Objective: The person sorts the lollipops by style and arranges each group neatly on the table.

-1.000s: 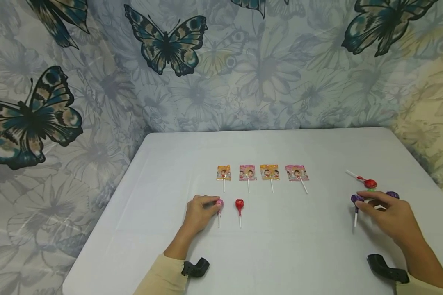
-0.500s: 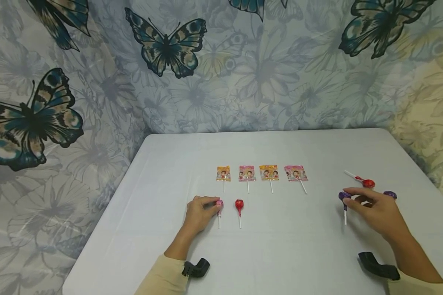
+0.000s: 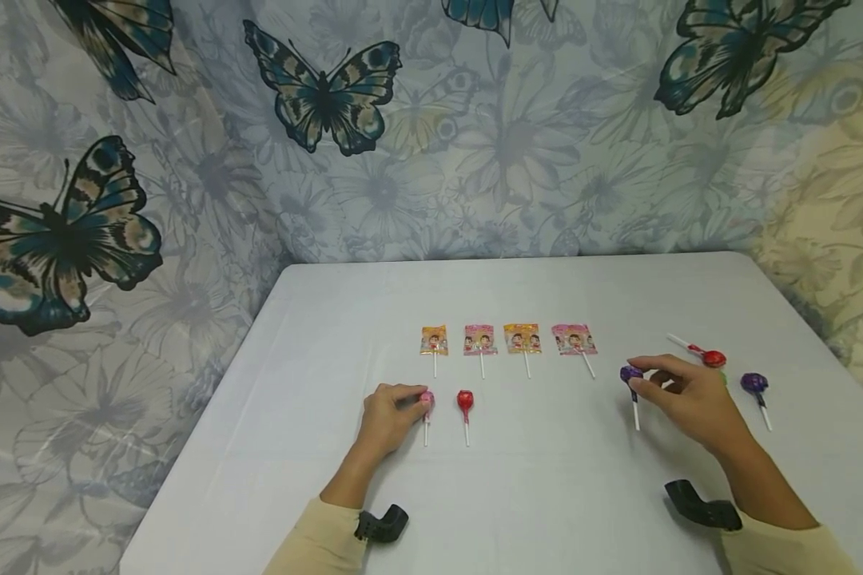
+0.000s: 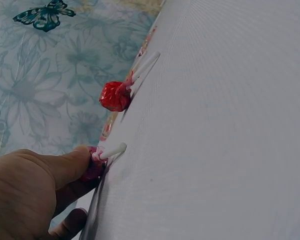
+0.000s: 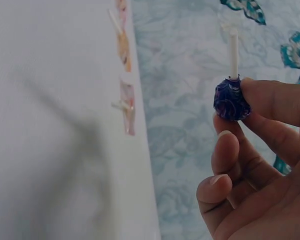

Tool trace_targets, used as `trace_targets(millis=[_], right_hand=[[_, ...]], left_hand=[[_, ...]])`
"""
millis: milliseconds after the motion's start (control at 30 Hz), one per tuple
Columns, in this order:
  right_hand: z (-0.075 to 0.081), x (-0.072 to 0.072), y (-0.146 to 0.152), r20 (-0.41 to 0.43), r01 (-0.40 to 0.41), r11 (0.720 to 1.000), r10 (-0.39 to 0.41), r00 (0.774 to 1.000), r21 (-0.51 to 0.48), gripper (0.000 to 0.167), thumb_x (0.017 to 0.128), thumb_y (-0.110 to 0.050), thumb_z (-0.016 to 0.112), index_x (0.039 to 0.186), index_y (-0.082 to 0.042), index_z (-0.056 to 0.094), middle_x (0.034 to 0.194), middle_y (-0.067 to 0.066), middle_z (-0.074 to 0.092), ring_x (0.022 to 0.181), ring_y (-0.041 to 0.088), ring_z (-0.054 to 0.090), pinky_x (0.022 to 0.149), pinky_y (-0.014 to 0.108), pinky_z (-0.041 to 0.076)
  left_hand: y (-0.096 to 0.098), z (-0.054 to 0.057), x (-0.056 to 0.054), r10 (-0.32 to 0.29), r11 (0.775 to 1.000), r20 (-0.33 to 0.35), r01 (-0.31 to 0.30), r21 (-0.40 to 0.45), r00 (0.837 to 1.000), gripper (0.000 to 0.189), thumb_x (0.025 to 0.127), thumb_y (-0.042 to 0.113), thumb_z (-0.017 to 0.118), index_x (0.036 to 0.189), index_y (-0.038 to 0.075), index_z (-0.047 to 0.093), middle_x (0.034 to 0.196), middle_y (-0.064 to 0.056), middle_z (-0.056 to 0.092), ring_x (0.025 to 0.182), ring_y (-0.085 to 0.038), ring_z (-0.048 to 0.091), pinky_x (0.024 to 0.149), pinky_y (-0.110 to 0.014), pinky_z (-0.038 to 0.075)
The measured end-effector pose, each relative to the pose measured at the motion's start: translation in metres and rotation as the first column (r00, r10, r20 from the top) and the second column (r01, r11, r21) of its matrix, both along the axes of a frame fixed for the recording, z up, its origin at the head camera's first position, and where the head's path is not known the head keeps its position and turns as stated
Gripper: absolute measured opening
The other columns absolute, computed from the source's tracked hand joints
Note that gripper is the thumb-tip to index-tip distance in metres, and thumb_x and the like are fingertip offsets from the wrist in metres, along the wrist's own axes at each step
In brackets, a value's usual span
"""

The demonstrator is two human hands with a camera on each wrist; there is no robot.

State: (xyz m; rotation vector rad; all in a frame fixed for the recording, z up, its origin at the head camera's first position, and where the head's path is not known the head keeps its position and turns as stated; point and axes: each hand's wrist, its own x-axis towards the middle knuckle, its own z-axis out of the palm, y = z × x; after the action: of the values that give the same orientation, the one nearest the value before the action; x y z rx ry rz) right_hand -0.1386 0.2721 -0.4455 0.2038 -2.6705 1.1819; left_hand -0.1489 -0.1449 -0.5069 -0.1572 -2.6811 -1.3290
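On the left of the white table, my left hand (image 3: 388, 419) pinches the head of a pink lollipop (image 3: 427, 399), its white stick toward me. Just right of it lies a red lollipop (image 3: 465, 402), which the left wrist view also shows. My right hand (image 3: 697, 399) holds a purple lollipop (image 3: 630, 374) by its wrapped head between thumb and fingers. In the right wrist view this purple lollipop (image 5: 232, 100) is raised, and a blurred shadow falls on the table. Beyond the hands is a row of flat lollipops in orange and pink packets (image 3: 522, 339).
At the right of the table (image 3: 546, 495) lie a second purple lollipop (image 3: 754, 383) and another red lollipop (image 3: 713, 358). A bit of green shows beside the red one, mostly behind my right hand. A butterfly-patterned wall covering (image 3: 518, 160) stands behind the table.
My right hand has carried the purple lollipop leftward, away from the second purple one, which now shows fully. My left hand stays on the pink lollipop.
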Motion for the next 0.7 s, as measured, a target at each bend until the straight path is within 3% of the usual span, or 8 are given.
trace_targets(millis=[167, 233, 433, 700], right_hand=[[-0.037, -0.02, 0.008, -0.027, 0.011, 1.0, -0.01, 1.0, 0.024, 0.032, 0.088, -0.039, 0.071, 0.114, -0.02, 0.07, 0.086, 0.003, 0.061, 0.07, 0.021, 0.054, 0.051, 0.029, 0.045], [-0.043, -0.023, 0.006, -0.03, 0.015, 1.0, -0.015, 0.999, 0.017, 0.032, 0.086, -0.041, 0.072, 0.113, -0.022, 0.071, 0.085, 0.001, 0.061, 0.071, 0.02, 0.054, 0.049, 0.032, 0.046], [0.0, -0.007, -0.03, 0.005, -0.054, 0.998, 0.054, 0.999, -0.028, 0.03, 0.087, -0.02, 0.074, 0.113, -0.005, 0.07, 0.086, 0.008, 0.061, 0.072, 0.024, 0.052, 0.053, 0.029, 0.044], [0.003, -0.009, -0.049, -0.021, -0.132, 0.99, 0.131, 0.991, -0.047, 0.027, 0.085, -0.015, 0.076, 0.109, -0.005, 0.071, 0.085, 0.005, 0.061, 0.071, 0.024, 0.053, 0.055, 0.026, 0.044]], left_hand=[[0.001, 0.001, 0.0, 0.002, 1.0, 0.003, -0.002, -0.002, 1.0, 0.021, 0.081, 0.02, 0.08, 0.102, 0.016, 0.078, 0.098, -0.001, 0.065, 0.096, -0.023, 0.057, 0.083, -0.043, 0.045], [0.001, 0.001, 0.0, 0.002, 1.0, 0.002, -0.002, -0.001, 1.0, 0.021, 0.081, 0.02, 0.08, 0.102, 0.016, 0.078, 0.098, -0.001, 0.065, 0.096, -0.023, 0.057, 0.083, -0.044, 0.045], [0.0, 0.001, 0.001, -0.001, 1.0, -0.02, 0.001, -0.003, 1.0, 0.021, 0.081, 0.019, 0.08, 0.101, 0.015, 0.078, 0.097, -0.001, 0.066, 0.096, -0.023, 0.058, 0.083, -0.043, 0.046], [0.001, 0.002, 0.002, 0.003, 1.0, -0.013, -0.003, 0.001, 1.0, 0.021, 0.08, 0.019, 0.08, 0.101, 0.015, 0.078, 0.096, -0.002, 0.065, 0.094, -0.023, 0.058, 0.082, -0.043, 0.046]])
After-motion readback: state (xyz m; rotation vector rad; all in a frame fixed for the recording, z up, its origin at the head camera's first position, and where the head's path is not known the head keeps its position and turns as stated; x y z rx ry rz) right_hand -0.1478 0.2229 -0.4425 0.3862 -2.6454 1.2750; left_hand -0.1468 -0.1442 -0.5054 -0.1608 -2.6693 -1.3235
